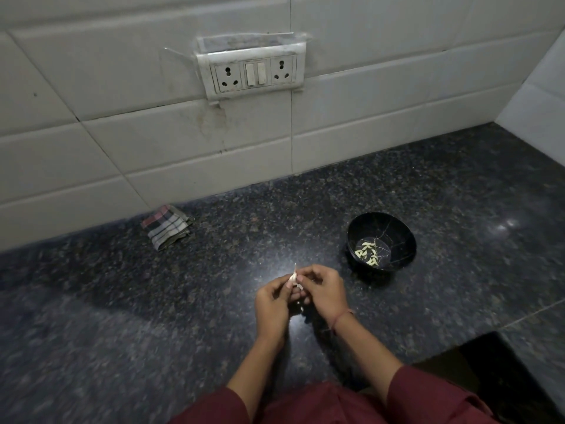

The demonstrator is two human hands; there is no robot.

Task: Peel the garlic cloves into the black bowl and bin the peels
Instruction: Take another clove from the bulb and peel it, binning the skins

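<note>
Both hands meet over the middle of the dark granite counter (pixel 153 301). My left hand (pixel 273 304) and my right hand (pixel 324 293) pinch a small garlic clove (pixel 293 278) between their fingertips, and a thin pale strip of its skin sticks up. Pale bits, garlic or peel, show under the fingers near the palms. The black bowl (pixel 397 240) stands on the counter to the right of the hands, a hand's width away. Several peeled garlic cloves (pixel 368 254) lie in its bottom. No bin is in view.
A folded checked cloth (pixel 167 226) lies by the tiled wall at the back left. A socket and switch plate (pixel 253 71) is mounted on the wall above. A dark opening (pixel 495 368) cuts into the counter at the front right.
</note>
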